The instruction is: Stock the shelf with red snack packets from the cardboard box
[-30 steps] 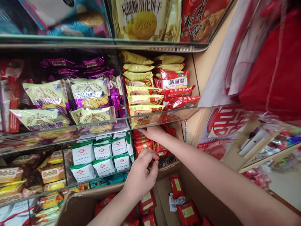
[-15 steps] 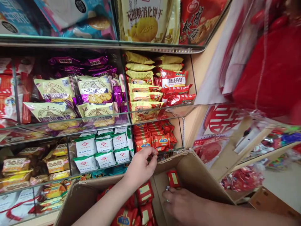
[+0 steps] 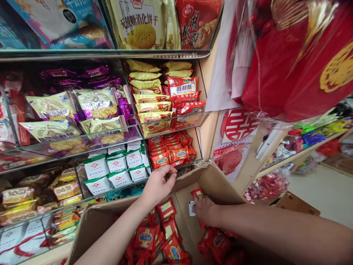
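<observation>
In the head view, my left hand (image 3: 162, 183) hovers over the far rim of a cardboard box (image 3: 190, 173), just in front of a shelf compartment of small red snack packets (image 3: 179, 154). Its fingers are curled in, and no packet shows in them. My right hand (image 3: 205, 210) is down inside the box, its fingers closed over a red snack packet (image 3: 196, 192) by the inner wall. A small white printed label (image 3: 192, 208) lies beside these fingertips. More loose red packets (image 3: 146, 237) fill the box's left part, and others (image 3: 217, 243) lie under my right forearm.
Glass shelves hold white-and-green packets (image 3: 120, 176), purple-and-cream biscuit packs (image 3: 96, 105) and yellow and red walnut biscuit packs (image 3: 154, 106). A glass shelf edge (image 3: 176, 123) juts out above my left hand. Red bags (image 3: 275, 70) hang at the right.
The view has shifted to the right and shows more of the box's inside. My right hand has closed over the red snack packet by the wall. My left hand keeps its curled pose near the shelf.
</observation>
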`<state>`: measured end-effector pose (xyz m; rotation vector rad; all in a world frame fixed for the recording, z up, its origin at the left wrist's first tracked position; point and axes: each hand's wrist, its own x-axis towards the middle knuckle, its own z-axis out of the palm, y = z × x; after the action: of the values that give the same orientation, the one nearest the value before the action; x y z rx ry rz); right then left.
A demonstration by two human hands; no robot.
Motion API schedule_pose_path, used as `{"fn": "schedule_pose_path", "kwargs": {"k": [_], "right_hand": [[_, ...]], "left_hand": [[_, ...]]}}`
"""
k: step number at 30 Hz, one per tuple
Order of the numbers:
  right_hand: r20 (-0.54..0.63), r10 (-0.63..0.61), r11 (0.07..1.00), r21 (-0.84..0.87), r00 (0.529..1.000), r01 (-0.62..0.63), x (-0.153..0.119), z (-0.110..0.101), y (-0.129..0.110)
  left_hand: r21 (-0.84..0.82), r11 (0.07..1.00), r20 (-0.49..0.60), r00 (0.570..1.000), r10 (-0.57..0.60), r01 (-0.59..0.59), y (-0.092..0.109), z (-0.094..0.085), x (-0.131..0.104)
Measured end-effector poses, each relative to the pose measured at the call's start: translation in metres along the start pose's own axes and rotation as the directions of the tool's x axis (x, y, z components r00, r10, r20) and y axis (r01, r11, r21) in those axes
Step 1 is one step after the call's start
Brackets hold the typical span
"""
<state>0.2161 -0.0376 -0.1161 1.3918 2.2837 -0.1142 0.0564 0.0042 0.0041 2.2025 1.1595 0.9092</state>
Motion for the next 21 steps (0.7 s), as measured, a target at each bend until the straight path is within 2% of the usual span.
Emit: {"fn": "schedule_pose_path", "kwargs": {"k": [7,14,17,21], "right_hand": [[-0.027,-0.036,0.999,0.003,0.999,0.036,0.011,-0.003,0.014],[-0.113,0.049,0.999,0.013,0.992,-0.048,0.012,-0.011,0.014],[-0.106,0.025,0.999,0.044,0.994,-0.020,0.006,-0.025,0.012],[-0.100,-0.074,0.987,0.133,0.992,0.087,-0.019,-0.059,0.021]], "left_hand": [[-0.011,1.000,0.014,1.000,-0.013,0.014,0.000,0.002,0.001],[-0.097,0.992,0.029,0.997,-0.075,0.078,0.002,0.002,0.001],[-0.148,0.985,0.019,0.996,-0.088,0.090,0.002,0.002,0.001],[-0.305,0.942,0.006,0.989,-0.145,0.139,0.001,-0.002,0.002]]}}
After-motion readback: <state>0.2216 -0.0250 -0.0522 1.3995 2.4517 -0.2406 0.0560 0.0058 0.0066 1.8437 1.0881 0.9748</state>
